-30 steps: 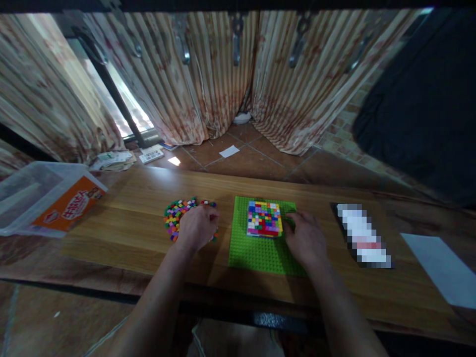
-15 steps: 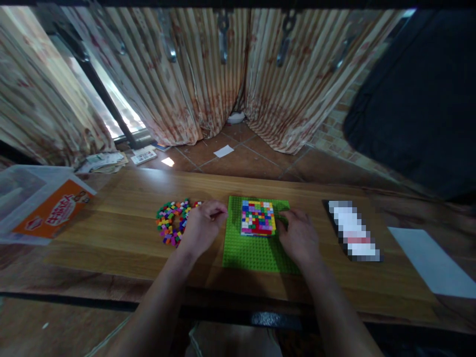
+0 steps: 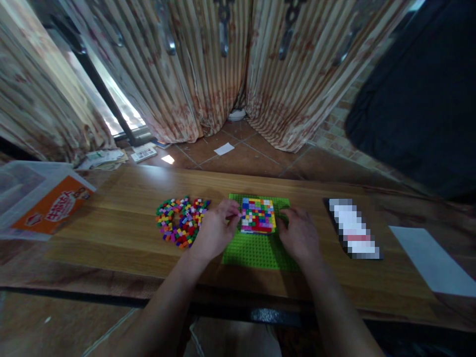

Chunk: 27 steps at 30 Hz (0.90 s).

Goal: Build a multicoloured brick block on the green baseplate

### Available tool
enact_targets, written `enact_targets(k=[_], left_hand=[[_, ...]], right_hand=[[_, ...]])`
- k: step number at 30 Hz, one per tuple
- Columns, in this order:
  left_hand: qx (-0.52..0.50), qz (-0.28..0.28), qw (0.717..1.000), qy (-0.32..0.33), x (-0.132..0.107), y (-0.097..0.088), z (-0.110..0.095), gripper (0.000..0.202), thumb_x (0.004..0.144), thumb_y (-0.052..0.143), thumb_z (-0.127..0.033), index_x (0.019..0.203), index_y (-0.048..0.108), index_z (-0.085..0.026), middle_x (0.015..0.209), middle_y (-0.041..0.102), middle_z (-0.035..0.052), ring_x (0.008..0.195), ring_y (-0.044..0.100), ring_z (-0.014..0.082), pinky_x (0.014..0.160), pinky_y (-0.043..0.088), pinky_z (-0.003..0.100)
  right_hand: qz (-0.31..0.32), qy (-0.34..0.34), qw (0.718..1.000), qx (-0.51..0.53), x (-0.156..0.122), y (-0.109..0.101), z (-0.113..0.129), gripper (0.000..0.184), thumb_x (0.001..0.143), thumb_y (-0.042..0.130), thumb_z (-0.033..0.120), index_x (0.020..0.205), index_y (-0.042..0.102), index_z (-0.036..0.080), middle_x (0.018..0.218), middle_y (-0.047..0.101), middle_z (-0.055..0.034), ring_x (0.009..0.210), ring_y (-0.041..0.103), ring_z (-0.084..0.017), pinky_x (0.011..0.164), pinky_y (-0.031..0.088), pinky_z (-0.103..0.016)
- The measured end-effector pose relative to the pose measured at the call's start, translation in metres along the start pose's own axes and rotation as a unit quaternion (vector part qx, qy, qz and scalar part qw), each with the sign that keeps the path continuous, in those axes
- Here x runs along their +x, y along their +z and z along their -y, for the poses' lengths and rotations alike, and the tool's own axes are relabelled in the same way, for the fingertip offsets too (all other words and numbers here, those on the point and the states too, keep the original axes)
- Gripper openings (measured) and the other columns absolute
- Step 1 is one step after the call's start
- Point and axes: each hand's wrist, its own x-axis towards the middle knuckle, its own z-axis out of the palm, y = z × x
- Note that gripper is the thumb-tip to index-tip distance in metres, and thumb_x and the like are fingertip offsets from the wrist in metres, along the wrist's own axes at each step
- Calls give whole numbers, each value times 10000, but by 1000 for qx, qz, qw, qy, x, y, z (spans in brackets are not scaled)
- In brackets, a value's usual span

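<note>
A square, many-coloured block of toy bricks [image 3: 258,215] stands on a green studded baseplate [image 3: 249,253]. At the block's left side is my left hand [image 3: 219,225], thumb and fingertips pinched together on a small pinkish toy brick [image 3: 240,215]. My right hand [image 3: 299,230] rests over the baseplate's right part, close to the block's right side. Its thumb and forefinger are apart, and I see nothing between them. Left of my left hand lies a loose pile of small coloured bricks [image 3: 182,220] on the wooden table [image 3: 122,223].
A clear plastic box with an orange label [image 3: 55,206] stands at the table's left end. To the right lie a dark phone-like device [image 3: 353,230] with a blurred screen and a white sheet [image 3: 431,258]. Striped curtains [image 3: 208,74] hang beyond the table.
My left hand has moved right, from between the brick pile and the baseplate to the block's left edge. More of the pile now shows. The right hand has stayed in place.
</note>
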Motion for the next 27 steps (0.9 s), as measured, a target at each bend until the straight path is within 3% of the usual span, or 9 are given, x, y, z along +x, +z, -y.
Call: enact_targets(k=[7, 19, 27], left_hand=[[27, 15, 999, 15, 0, 2, 0, 175, 795, 604, -110, 949, 575, -188, 855, 679, 11, 798, 679, 134, 765, 564, 262], [20, -11, 1000, -1, -1, 11, 3, 85, 811, 618, -143, 881, 597, -187, 815, 695, -1, 749, 666, 124, 723, 528, 235], [-30, 26, 999, -26, -1, 7, 3, 88, 808, 587, -138, 883, 607, -181, 825, 683, 13, 772, 656, 132, 713, 510, 234]], right_hand=[[-4, -5, 1000, 0, 0, 1, -1, 283, 886, 511, 244, 1099, 663, 135, 1124, 608, -139, 1079, 516, -283, 898, 433, -392], [-9, -10, 1000, -7, -1, 1, -1, 284, 887, 518, 250, 1105, 662, 137, 1137, 608, -132, 1073, 522, -278, 907, 433, -385], [-5, -9, 1000, -9, -1, 1, -2, 284, 891, 510, 260, 1102, 660, 141, 1129, 609, -133, 1069, 523, -282, 893, 441, -388]])
